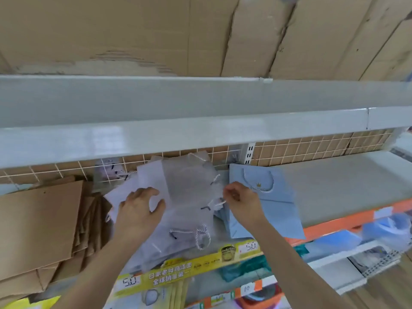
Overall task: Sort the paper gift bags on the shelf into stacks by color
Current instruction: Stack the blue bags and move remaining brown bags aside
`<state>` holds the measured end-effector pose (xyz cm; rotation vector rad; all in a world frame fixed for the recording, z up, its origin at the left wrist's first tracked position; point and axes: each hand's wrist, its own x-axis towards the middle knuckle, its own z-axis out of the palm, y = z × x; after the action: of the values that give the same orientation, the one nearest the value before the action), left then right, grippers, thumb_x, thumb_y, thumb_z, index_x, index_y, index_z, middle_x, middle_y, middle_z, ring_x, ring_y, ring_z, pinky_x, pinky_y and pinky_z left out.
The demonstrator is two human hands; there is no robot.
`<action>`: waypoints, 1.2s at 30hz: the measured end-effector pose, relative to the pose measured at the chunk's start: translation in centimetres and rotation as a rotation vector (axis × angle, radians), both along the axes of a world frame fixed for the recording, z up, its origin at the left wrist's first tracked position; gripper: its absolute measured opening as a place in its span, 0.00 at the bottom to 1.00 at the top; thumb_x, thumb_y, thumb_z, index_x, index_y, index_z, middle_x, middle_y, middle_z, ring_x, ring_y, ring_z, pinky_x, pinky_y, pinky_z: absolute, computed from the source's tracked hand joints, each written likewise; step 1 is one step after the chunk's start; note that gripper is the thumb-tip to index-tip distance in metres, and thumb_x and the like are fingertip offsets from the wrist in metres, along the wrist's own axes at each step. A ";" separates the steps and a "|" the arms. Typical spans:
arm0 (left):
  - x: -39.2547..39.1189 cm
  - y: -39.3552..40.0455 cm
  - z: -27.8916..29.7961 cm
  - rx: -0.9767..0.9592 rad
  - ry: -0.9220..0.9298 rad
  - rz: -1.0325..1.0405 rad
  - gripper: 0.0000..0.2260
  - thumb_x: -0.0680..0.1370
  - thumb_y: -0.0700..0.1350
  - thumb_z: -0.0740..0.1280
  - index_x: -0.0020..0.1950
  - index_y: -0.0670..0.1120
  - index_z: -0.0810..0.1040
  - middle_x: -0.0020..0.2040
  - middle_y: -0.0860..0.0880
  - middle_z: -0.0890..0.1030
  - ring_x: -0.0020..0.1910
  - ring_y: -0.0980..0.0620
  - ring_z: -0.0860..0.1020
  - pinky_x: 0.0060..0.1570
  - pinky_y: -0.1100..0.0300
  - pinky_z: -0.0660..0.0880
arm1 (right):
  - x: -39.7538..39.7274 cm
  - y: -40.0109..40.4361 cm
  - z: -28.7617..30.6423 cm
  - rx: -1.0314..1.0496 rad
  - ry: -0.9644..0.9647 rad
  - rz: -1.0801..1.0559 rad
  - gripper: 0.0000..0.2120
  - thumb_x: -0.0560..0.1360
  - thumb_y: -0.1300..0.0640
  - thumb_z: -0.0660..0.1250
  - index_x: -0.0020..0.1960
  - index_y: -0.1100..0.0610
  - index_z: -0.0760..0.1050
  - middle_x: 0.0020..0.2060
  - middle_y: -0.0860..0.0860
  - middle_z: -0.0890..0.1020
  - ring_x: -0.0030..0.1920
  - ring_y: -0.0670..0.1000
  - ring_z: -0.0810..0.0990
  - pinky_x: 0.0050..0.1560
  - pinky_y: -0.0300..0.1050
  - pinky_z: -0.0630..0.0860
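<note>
Shelf (334, 188) | left hand (139, 210) spread flat on white bags (187, 181) | right hand (242, 202) pinching cord handle (219, 204) (twisted)

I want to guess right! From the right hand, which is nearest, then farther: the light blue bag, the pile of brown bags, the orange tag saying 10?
1. Light blue bag, under the right hand.
2. Orange tag, below, lower shelf.
3. Brown bags, far left.

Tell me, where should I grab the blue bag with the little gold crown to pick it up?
Grab the blue bag by its twisted rope handle, which lies looped on the flat top face. Come from above and the front. The bag lies flat on the shelf, so its edges are probably harder to pinch.
</note>
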<state>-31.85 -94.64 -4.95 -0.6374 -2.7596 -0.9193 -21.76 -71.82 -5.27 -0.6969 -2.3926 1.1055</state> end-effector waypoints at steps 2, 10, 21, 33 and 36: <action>0.9 2.9 0.0 -0.022 0.021 0.002 0.15 0.77 0.50 0.65 0.59 0.45 0.80 0.60 0.46 0.80 0.59 0.41 0.75 0.57 0.48 0.69 | 0.8 3.8 -0.7 0.008 -0.102 -0.037 0.06 0.77 0.55 0.65 0.52 0.53 0.78 0.41 0.47 0.80 0.47 0.52 0.80 0.43 0.40 0.71; 3.6 10.5 -1.3 -0.103 0.000 -0.007 0.19 0.74 0.55 0.61 0.61 0.49 0.79 0.63 0.50 0.78 0.64 0.43 0.73 0.60 0.48 0.68 | 5.5 16.1 -4.3 -0.014 -0.442 -0.454 0.31 0.73 0.44 0.68 0.66 0.63 0.65 0.63 0.61 0.72 0.63 0.63 0.70 0.61 0.55 0.69; 0.3 12.1 -3.8 -0.376 -0.179 0.043 0.27 0.77 0.60 0.58 0.75 0.55 0.60 0.73 0.54 0.65 0.70 0.47 0.63 0.63 0.50 0.63 | 3.0 18.9 -5.4 -0.973 -0.208 -0.316 0.21 0.67 0.55 0.77 0.55 0.63 0.76 0.44 0.62 0.84 0.44 0.62 0.82 0.43 0.57 0.80; 0.3 14.3 -3.0 -0.280 -0.095 0.227 0.22 0.77 0.53 0.62 0.69 0.47 0.69 0.67 0.47 0.71 0.65 0.43 0.67 0.60 0.50 0.66 | 3.3 20.3 -5.4 -1.106 0.047 0.007 0.18 0.72 0.68 0.67 0.62 0.61 0.73 0.53 0.64 0.81 0.46 0.63 0.82 0.42 0.58 0.81; 0.7 15.3 -2.4 -0.241 -0.091 0.290 0.22 0.77 0.51 0.62 0.70 0.45 0.69 0.68 0.45 0.71 0.66 0.42 0.67 0.61 0.49 0.66 | 3.8 22.1 -5.1 -1.089 0.087 0.023 0.22 0.73 0.71 0.63 0.66 0.64 0.70 0.59 0.68 0.77 0.53 0.67 0.78 0.51 0.65 0.76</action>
<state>-31.12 -79.33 -7.37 -0.2180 -2.9643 -0.5732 -17.94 -49.75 -10.37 -0.8831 -1.5650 2.3843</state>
